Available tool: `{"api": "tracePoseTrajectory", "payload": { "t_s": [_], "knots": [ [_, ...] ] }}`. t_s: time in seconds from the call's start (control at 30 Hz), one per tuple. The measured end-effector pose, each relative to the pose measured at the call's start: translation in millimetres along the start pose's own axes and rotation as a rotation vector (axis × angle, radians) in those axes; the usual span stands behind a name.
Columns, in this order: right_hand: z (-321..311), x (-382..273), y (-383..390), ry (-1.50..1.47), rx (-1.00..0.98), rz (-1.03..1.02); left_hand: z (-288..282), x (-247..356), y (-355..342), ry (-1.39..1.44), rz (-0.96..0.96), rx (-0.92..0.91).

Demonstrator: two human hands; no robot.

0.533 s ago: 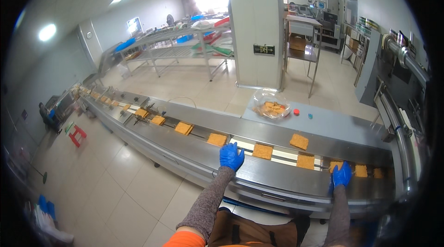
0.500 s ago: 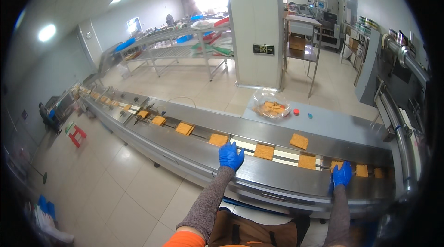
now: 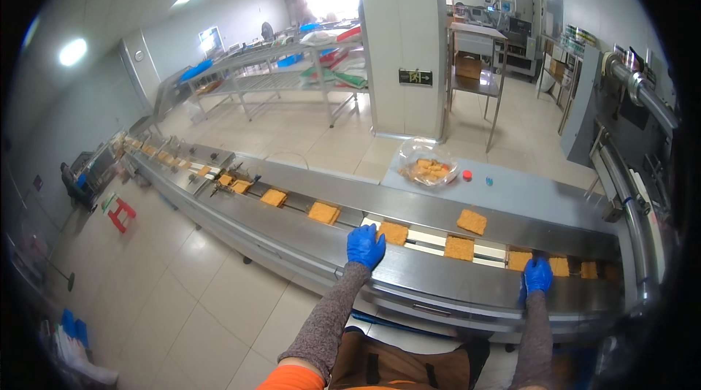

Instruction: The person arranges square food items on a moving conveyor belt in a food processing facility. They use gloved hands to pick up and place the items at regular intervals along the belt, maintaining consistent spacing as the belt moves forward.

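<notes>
A row of flat, golden-brown square pieces that look like crackers or crisp cakes lies along the conveyor (image 3: 421, 237). At the near edge of the channel is my left hand (image 3: 365, 246), blue-gloved, its fingers loosely apart. Just right of it lies one square (image 3: 393, 234), close to the thumb; contact is unclear. Another square (image 3: 459, 248) lies between my two hands. My right hand (image 3: 538, 277), also gloved, rests beside a square (image 3: 519, 260) with its fingers bent; their tips are hidden. To its right comes a further square (image 3: 559, 266).
A loose square (image 3: 472, 222) lies on the steel ledge beyond the channel. Behind it, a clear bag of broken pieces (image 3: 428, 169) and a red cap (image 3: 467, 176) sit on a grey surface. Machine rollers (image 3: 642, 90) stand at right, a pillar (image 3: 406, 47) behind.
The squares in the channel have shifted to the right. My right hand's fingers have drawn back off a square and bent. My left hand has stayed nearly in place.
</notes>
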State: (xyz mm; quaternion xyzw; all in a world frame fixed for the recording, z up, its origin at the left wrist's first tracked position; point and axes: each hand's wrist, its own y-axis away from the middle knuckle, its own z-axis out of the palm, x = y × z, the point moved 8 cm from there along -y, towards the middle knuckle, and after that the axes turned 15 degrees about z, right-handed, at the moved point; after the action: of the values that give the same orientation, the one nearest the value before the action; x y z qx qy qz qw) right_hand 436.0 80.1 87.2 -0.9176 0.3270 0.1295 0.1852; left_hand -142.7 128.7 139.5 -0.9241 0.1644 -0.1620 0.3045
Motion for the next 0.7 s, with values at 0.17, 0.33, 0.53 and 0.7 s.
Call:
{"api": "tracePoseTrajectory", "payload": {
  "t_s": [0.17,0.33,0.53,0.7],
  "knots": [
    [-1.1,2.9,5.0,-0.052,0.089,0.027,5.3,-4.4,3.7,-0.082,-0.018,-0.02],
    [-20.5,-20.8,11.8,0.005,0.13,-0.058,4.3,-16.0,17.5,-0.279,-0.092,0.059],
    [-3.9,-3.3,2.2,0.003,0.18,-0.112,13.0,-18.4,14.0,-0.295,-0.2,-0.101],
    [-18.9,-19.7,11.9,-0.04,0.159,-0.134,12.5,-12.1,2.6,0.066,-0.11,-0.142]
  ]
}}
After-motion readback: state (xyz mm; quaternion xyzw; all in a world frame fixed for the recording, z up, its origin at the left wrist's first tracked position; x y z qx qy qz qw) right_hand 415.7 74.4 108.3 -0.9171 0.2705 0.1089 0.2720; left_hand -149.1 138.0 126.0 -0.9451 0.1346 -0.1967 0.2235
